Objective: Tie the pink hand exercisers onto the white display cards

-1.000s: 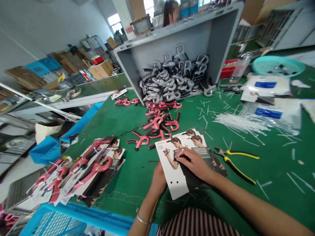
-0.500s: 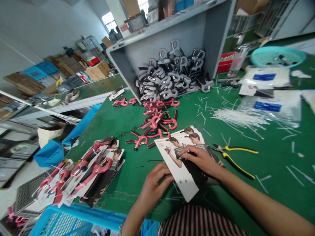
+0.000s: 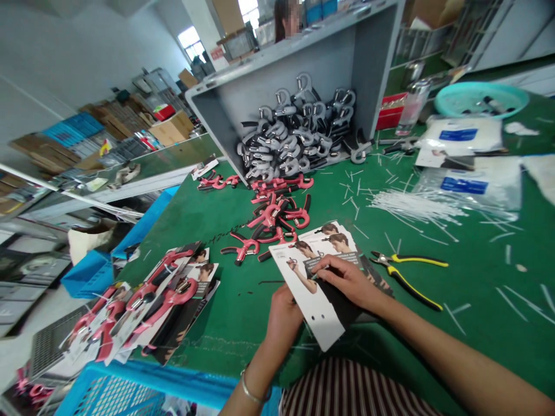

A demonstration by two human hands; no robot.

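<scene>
So the green desk (image 3: pixel 182 214) carries nearly everything here; biggest thing on it is the grey crate (image 3: pixel 333 63), tipped on its side with the open face toward the worker – my guess is that's so the grey spring grips (image 3: pixel 295 138) heaped inside can be reached without lifting; the blue basket (image 3: pixel 173 378) sits low at the near edge, off to the left and close to the lap.

Next down is the carded bundle (image 3: pixel 169 294), pink grips on printed cards, overlapped on the left side of the desk, probably parked there to leave the middle free; the loose pink grips (image 3: pixel 271 214) lie in a pile between the crate and the worker, within easy reach.

Then the cards (image 3: pixel 342 237), fanned right in front of the worker, with the front card (image 3: pixel 321 323) slanted across them; both hands are on it – the left hand (image 3: pixel 281 318) goes behind its left edge, likely propping it up, fingers hidden so I can't tell if they pinch; the right hand (image 3: pixel 347 280) lies over the front, fingers bent and tips close together; can't tell whether they're gripping anything.

Smaller stuff: yellow-and-black pliers (image 3: pixel 396 271), jaws toward the cards, just right of them, presumably for a quick grab; smallest, the thin white ties (image 3: pixel 416 208), bunched farther right, a few strays scattered around.
</scene>
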